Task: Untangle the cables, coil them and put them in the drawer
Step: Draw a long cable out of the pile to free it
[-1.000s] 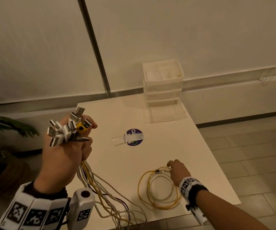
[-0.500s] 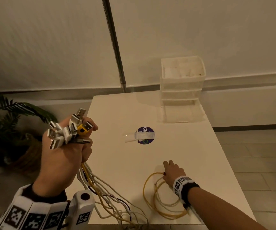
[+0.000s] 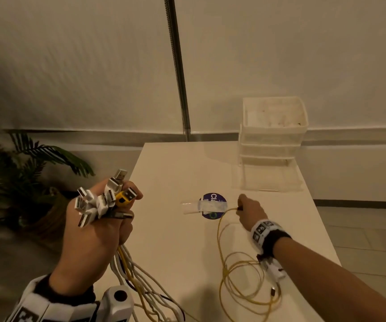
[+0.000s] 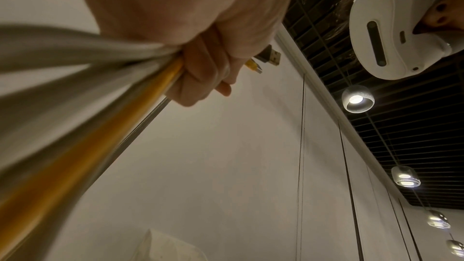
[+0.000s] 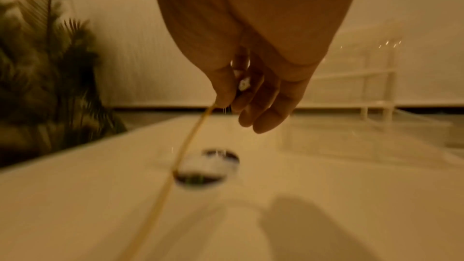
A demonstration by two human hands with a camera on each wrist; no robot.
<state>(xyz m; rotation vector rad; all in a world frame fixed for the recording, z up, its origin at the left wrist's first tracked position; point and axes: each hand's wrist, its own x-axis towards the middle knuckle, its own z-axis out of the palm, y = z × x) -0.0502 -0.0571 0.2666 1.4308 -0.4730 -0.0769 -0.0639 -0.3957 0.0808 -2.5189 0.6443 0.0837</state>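
My left hand (image 3: pixel 99 226) is raised off the table's left edge and grips a bundle of cables (image 3: pixel 131 273), mostly white with one yellow; their USB plugs (image 3: pixel 99 201) stick up out of the fist. The left wrist view shows the same fist (image 4: pixel 200 62) closed round the cables (image 4: pixel 83 126). My right hand (image 3: pixel 249 211) pinches one end of a thin yellow cable (image 3: pixel 222 247) beside the sticker, above the table. The rest of that cable lies in loose loops (image 3: pixel 245 287) at the table's near right. In the blurred right wrist view, thumb and forefinger (image 5: pixel 226 90) pinch the cable (image 5: pixel 185 146).
A white plastic drawer unit (image 3: pixel 273 145) stands at the table's (image 3: pixel 175 240) far right corner, its lowest clear drawer (image 3: pixel 266 180) pulled out. A round blue sticker with tape (image 3: pixel 213 205) marks the table's middle. A potted plant (image 3: pixel 25 173) stands left; a metal pole (image 3: pixel 178 66) rises behind.
My right hand has lifted the yellow cable's end from the coil and carried it forward to the sticker, stretching a strand out. The left hand holds its bundle as before.
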